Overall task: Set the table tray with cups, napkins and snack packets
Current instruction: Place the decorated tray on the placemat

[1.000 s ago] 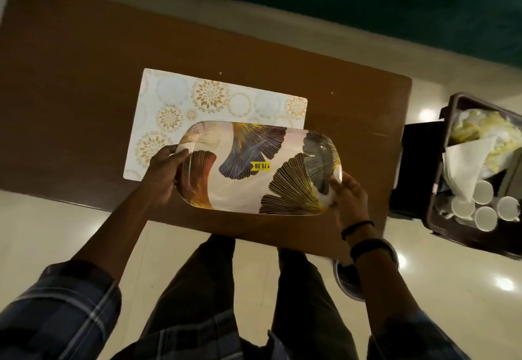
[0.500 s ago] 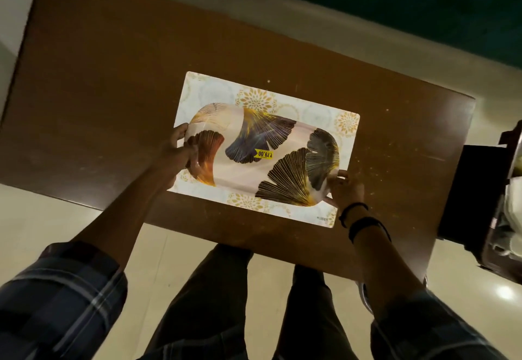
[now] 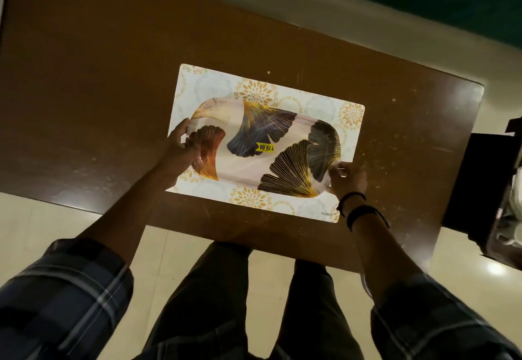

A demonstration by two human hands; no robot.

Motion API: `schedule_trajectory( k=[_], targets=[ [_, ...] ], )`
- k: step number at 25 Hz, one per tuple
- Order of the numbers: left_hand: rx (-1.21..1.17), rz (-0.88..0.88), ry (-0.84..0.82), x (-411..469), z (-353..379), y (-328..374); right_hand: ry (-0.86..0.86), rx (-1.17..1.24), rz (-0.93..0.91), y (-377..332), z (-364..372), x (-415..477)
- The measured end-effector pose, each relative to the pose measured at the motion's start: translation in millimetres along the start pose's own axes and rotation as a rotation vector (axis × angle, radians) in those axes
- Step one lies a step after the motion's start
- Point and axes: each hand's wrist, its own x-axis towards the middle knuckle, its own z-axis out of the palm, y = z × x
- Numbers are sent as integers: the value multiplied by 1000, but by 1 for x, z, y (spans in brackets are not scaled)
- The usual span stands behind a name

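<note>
A white tray [image 3: 243, 167] printed with gold and dark leaf shapes, with a yellow price sticker, lies on a pale placemat [image 3: 214, 82] with gold flower rosettes in the middle of the brown table [image 3: 99, 77]. My left hand [image 3: 180, 144] grips the tray's left end. At the tray's right end my right hand [image 3: 348, 180] pinches the rim. No cups, napkins or snack packets show on the tray.
At the right edge stands a dark crate [image 3: 480, 190] on the floor, with pale items inside it, mostly cut off. My legs are under the table's near edge. A pale tiled floor surrounds the table.
Both hands carried the tray forward from the table's near edge onto the placemat and set it down. The view shifted left, so the crate slid to the right edge.
</note>
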Motion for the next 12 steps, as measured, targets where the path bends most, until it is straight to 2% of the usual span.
schedule_trajectory(
  k=[3, 8, 12],
  targets=[
    [31, 23, -24, -1, 3, -8, 44, -32, -21, -1, -3, 2],
    [126, 52, -11, -10, 9, -5, -8, -20, -89, 4, -5, 5],
    [276, 92, 78, -24, 26, 8, -65, 39, -100, 9, -15, 0]
  ],
)
